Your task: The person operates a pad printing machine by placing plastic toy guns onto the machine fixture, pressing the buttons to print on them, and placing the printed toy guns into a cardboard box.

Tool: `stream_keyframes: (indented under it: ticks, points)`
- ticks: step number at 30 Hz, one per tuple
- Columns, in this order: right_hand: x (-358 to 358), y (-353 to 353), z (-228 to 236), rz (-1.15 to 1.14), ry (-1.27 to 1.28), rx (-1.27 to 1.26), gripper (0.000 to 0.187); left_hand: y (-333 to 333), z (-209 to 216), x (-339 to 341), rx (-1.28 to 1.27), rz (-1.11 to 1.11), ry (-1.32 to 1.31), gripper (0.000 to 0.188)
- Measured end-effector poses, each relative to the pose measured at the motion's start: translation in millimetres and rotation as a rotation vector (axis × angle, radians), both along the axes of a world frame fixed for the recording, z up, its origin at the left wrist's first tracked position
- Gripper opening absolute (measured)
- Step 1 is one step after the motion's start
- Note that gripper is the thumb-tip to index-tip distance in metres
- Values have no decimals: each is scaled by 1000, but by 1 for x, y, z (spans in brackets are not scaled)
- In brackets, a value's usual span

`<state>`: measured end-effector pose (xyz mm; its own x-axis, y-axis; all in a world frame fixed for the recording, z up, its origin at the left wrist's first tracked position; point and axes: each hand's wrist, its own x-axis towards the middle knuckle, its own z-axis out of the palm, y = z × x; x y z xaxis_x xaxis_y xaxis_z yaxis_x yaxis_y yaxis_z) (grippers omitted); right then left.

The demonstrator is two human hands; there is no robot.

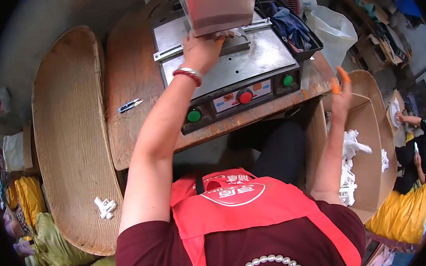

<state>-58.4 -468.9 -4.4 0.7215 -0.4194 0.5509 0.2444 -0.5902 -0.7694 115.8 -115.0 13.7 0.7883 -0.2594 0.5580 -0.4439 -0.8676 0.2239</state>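
My left hand (201, 53), with a red and a silvery bangle at its wrist, reaches beneath the raised block-shaped head (220, 7) of a bench press machine. Its fingertips are partly hidden there, beside a small white plastic piece (230, 33) at the metal fixture (236, 45). An orange finger cover shows on that hand. Off to the right, my right hand (341, 95) is raised over the edge of a cardboard box (364, 121), fingers stretched upward and nothing in them. Orange covers sit on two of its fingers. White plastic parts (347, 172) lie heaped in the box.
Green buttons (194, 115) and a red button (245, 96) line the machine's front. Thread snips (130, 105) lie on the wooden table (130, 64). A long wicker tray (70, 134) at left holds a white part (106, 207). A black bin (309, 50) with cloth stands right; a co-worker (419, 147) is beyond.
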Motion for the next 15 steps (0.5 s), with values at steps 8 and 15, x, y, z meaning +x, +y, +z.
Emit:
stream_keyframes:
  ticks: [8, 15]
  points:
    - [89, -20, -112, 362, 460, 42, 65, 114, -36, -158, 59, -199, 224, 71]
    - [73, 0, -105, 197, 243, 7, 50, 184, -44, -197, -73, -51, -19, 51]
